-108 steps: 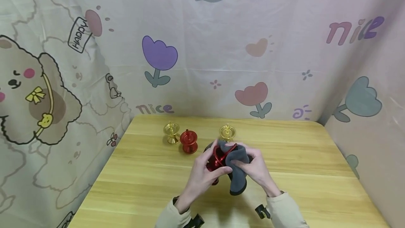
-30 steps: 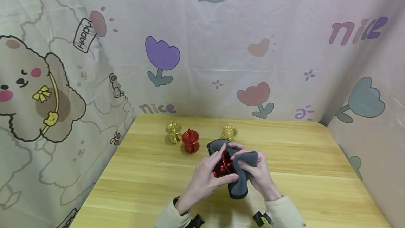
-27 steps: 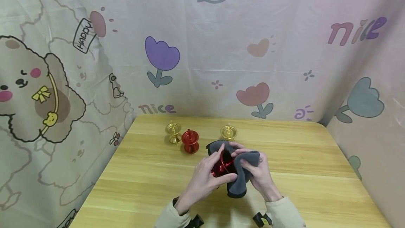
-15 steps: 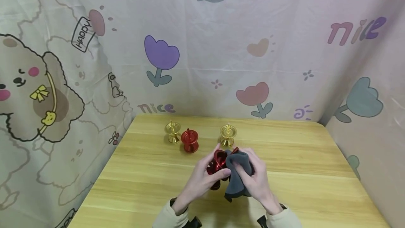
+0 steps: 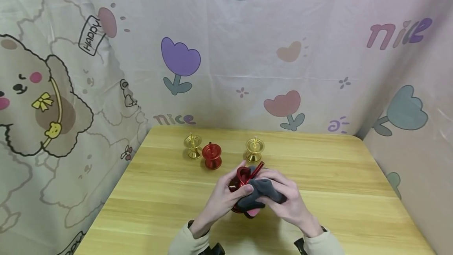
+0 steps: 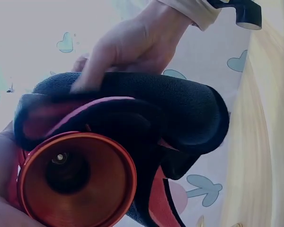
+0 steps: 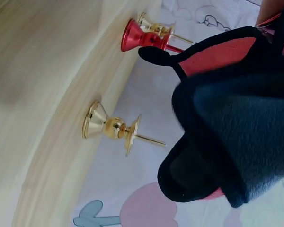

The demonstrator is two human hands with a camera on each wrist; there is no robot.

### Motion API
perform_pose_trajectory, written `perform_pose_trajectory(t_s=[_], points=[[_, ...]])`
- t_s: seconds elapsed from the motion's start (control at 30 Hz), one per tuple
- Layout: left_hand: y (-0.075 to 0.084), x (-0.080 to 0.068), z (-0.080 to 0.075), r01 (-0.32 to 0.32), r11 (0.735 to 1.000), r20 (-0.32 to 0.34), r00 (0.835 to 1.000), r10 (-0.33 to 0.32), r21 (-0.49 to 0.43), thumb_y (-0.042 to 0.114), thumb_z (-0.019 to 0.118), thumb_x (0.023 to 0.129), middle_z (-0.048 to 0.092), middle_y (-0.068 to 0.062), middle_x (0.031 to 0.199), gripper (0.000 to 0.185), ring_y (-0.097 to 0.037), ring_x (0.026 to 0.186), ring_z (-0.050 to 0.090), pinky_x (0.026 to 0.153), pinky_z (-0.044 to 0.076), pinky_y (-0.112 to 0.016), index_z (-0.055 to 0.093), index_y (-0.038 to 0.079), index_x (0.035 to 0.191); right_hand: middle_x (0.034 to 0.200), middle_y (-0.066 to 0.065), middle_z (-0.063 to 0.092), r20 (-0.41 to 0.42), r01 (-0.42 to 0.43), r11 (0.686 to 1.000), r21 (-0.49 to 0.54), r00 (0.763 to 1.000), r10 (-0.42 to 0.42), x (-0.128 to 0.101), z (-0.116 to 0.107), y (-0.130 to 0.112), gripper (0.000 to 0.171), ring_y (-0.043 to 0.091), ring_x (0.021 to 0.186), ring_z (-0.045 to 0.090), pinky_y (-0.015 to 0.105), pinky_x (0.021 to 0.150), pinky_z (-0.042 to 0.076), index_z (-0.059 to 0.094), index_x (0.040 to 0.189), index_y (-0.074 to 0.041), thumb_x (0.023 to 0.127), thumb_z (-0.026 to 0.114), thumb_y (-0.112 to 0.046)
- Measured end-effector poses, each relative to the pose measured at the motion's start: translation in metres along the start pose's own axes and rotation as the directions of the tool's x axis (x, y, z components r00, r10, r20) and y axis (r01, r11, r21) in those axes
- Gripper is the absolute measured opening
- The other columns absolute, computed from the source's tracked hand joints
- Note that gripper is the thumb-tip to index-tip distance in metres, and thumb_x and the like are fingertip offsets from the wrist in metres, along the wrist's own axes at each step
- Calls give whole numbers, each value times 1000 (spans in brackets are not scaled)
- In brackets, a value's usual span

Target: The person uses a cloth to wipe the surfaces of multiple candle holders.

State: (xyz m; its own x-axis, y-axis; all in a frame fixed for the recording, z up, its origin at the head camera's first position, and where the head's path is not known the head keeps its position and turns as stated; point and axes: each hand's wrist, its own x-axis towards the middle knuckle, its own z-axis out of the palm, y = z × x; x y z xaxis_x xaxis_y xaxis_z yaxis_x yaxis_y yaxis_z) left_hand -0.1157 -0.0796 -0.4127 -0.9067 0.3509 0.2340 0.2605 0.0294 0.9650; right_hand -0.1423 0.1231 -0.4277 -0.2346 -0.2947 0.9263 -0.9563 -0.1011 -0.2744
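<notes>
My left hand (image 5: 219, 198) grips a shiny red metal candle holder (image 5: 243, 173), tilted, with its thin spike pointing up and to the right. In the left wrist view the hollow round underside of the candle holder (image 6: 111, 182) faces the camera. A dark grey cloth (image 5: 263, 190) with a pink reverse and black edging is bunched against the candle holder, and my right hand (image 5: 290, 200) pinches it. The left thumb lies over the cloth's near edge. Folds of the cloth (image 7: 246, 127) fill the right side of the right wrist view and hide the right fingers there.
Toward the back of the wooden table (image 5: 336, 176) stand a gold candle holder (image 5: 193, 143), a red one (image 5: 212, 153) close beside it, and another gold one (image 5: 254, 149) just beyond the hands. A patterned curtain (image 5: 226, 50) hangs behind the table.
The cloth, spread around the candle holder a second ago, is now bunched up on its right side with pink showing. The candle holder has turned in my left hand; its spike now sticks out.
</notes>
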Motion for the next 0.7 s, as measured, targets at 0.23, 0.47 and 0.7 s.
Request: perform_pose_trajectory(t_s=[0.23,0.47,0.7], points=[[2,1,-1,31,995,55,998,-26,-94,29,70,96,53,-27,146,70,-3,106,66,89,56,-19,40,-2,152,99,21,67,5,102,990,-101,995,-102,7,-3,1,14,31,102,63,30,107,49,70,95,7,95,67,-7],[1,5,-2,122,973,110,989,-102,-194,30,59,103,42,-22,157,60,-14,134,52,105,46,-16,41,2,152,98,22,66,-32,119,993,15,992,-119,10,-4,7,11,30,103,64,32,103,53,67,98,13,93,65,3],[-3,5,-1,31,999,65,997,-31,8,31,58,103,66,-23,127,66,-8,105,66,91,54,-23,26,20,160,100,22,69,-118,14,1000,-13,993,-15,-2,-5,16,11,25,104,67,27,102,53,69,99,12,90,67,6]])
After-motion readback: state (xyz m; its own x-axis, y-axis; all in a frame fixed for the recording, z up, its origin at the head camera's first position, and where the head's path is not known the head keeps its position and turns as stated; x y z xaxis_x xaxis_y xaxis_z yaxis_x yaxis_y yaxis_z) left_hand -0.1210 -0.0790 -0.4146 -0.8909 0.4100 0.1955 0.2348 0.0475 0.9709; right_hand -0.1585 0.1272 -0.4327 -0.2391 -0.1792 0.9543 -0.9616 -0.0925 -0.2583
